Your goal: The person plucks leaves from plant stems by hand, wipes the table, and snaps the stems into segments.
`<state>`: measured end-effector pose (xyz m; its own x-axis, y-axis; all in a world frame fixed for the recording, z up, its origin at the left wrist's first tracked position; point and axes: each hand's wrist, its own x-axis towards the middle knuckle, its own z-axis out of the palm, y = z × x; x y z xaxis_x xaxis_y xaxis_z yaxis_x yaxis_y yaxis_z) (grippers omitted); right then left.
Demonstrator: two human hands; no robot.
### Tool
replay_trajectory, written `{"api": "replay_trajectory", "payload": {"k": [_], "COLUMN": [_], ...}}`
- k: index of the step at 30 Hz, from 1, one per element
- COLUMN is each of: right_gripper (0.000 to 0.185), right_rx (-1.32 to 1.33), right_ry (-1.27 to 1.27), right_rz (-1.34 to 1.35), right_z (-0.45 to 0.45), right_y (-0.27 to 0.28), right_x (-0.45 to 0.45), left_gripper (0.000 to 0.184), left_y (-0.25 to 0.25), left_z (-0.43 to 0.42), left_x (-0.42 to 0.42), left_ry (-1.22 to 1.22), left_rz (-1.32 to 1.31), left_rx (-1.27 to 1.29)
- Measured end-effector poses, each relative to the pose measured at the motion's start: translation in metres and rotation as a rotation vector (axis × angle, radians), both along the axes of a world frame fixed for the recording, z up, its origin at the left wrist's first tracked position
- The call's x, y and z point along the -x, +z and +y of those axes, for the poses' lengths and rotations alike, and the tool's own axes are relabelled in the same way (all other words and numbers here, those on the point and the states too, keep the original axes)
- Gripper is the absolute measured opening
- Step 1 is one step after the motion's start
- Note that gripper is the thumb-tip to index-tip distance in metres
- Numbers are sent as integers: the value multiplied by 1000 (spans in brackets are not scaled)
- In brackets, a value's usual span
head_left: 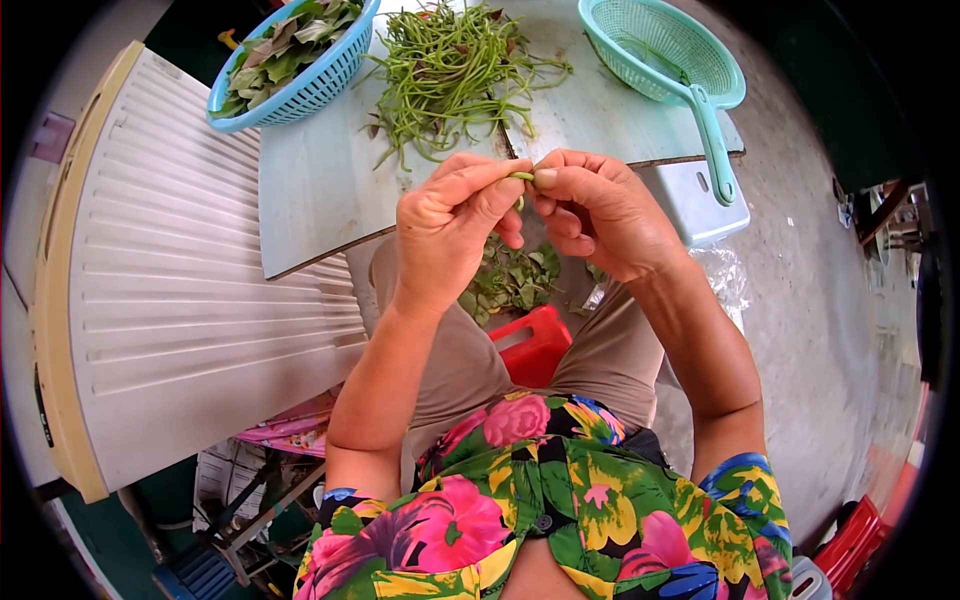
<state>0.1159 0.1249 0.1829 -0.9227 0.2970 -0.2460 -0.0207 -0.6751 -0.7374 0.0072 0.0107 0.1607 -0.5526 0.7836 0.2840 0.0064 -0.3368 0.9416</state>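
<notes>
Above my lap, at the near edge of the board, my left hand (447, 225) pinches a short green vegetable stem (522, 176) between thumb and fingers. The other end of that stem is in the pinch of my right hand (605, 212), so both hands hold it between them. Just beyond my fingers lies a tangled pile of long green stems (450, 75) on the pale board (320, 190). The turquoise strainer (712, 50) sits at the right with a few thin green strands inside, its handle pointing toward me.
A blue basket (318, 92) of leaves (290, 50) stands at the board's far left. Plucked leaves (515, 278) lie low between my knees, near a red plastic object (535, 345). A white ribbed panel (200, 270) fills the left side. A white stool (705, 205) is at the right.
</notes>
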Motion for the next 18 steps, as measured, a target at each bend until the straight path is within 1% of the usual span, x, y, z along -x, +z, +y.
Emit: {"api": "replay_trajectory", "payload": {"k": [1,3,5,7,8,9,11,13,18], "right_gripper": [10,11,11,11,11,11,11,13,15], "right_rx": [6,33,61,20,20,-30,-78,-224,-341], "right_ry": [14,27,36,8,10,-32,-75,-107,-121], "right_rz": [-1,3,9,123,123,100,76,20,-57], "right_z": [0,-1,-1,-4,-5,-7,-9,-9,-9], "right_y": [-1,-4,-4,-1,3,7,9,8,10], "right_x": [0,1,2,3,4,5,5,5,4], "left_gripper": [15,17,16,15,14,12,11,9,10], "left_y": [-1,-2,1,4,5,7,11,11,4], "left_z": [1,1,1,1,0,0,-2,-3,-2], "left_x": [0,-1,-1,-1,-1,-1,-3,-4,-6], "left_ry": [1,-35,0,33,52,73,96,117,153], "left_rz": [-1,-126,-107,-90,-34,24,32,38,138], "left_rx": [-1,-65,-43,-20,-21,-21,2,24,6]}}
